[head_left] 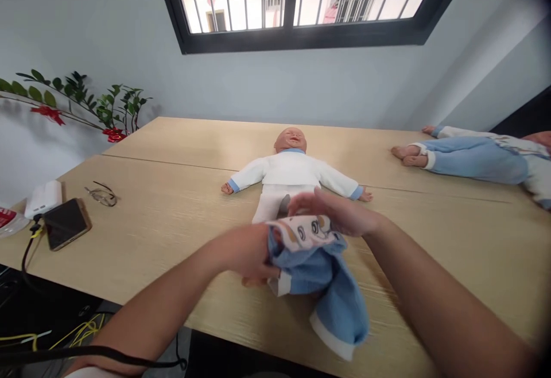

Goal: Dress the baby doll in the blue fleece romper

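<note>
1. Pants [344,303], blue with a patterned waistband [303,231] and white cuffs, are bunched over the near part of the table [172,200], in front of the doll [293,165] and across the lower part of its legs.
2. Left hand [252,249]: fingers closed on the pants at the left end of the waistband, just above one white cuff [282,285]; motion blurs it.
3. Right hand [331,211]: fingers loosely bent and partly spread above the right part of the waistband, near the doll's legs. Blur and overlap hide whether they clamp the cloth, so I cannot tell.
4. The waistband faces the doll's torso. The long axis slants from there down to the right; the longer-looking leg ends in a white cuff [333,335] towards the near edge. The other leg is crumpled, its cuff facing lower left.
5. The doll lies face up, head towards the window [288,39], its long axis running towards the person, arms spread wide, white top on.
6. A second doll [477,159] lies crosswise at the right, feet pointing left.
7. Glasses [103,195] and a phone [66,224] lie at the left, well apart from both hands.
</note>
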